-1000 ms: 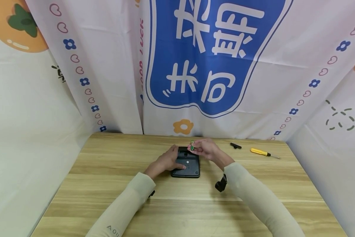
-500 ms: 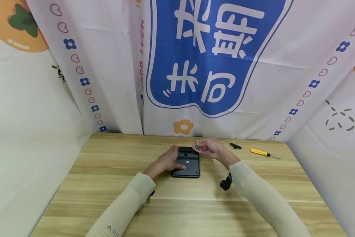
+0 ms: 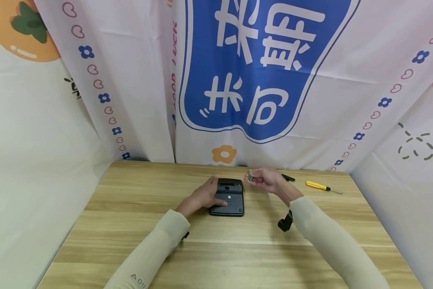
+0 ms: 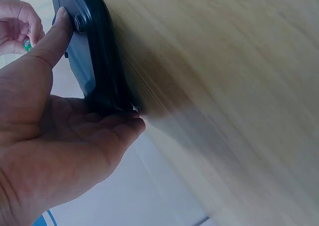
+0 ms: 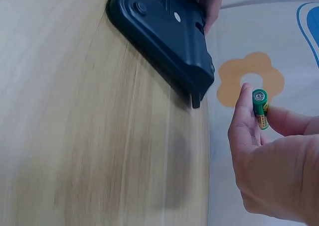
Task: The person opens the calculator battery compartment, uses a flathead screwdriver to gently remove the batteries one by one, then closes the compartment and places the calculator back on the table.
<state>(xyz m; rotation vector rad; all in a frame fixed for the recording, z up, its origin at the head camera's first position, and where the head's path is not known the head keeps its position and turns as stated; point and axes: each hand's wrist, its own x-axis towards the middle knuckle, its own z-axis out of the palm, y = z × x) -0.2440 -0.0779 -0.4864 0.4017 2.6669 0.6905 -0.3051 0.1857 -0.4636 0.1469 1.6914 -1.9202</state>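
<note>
A black calculator-like device (image 3: 232, 206) lies back side up on the table, its small battery slot showing near the far edge. My left hand (image 3: 203, 195) grips its left side, thumb on the back; in the left wrist view, the fingers (image 4: 117, 129) reach round the far end. To the right of the device, my right hand (image 3: 266, 179) pinches a small green battery (image 5: 260, 109) between thumb and fingers, above the table and apart from the device.
A small black battery cover (image 3: 288, 178) lies beyond my right hand. Farther right rests a yellow-handled screwdriver (image 3: 316, 185). The wooden table (image 3: 216, 257) meets a printed white curtain (image 3: 147, 132) at its back edge.
My right hand has drawn away from the battery slot to the right, with the green battery still pinched. My left hand and the device have stayed in place.
</note>
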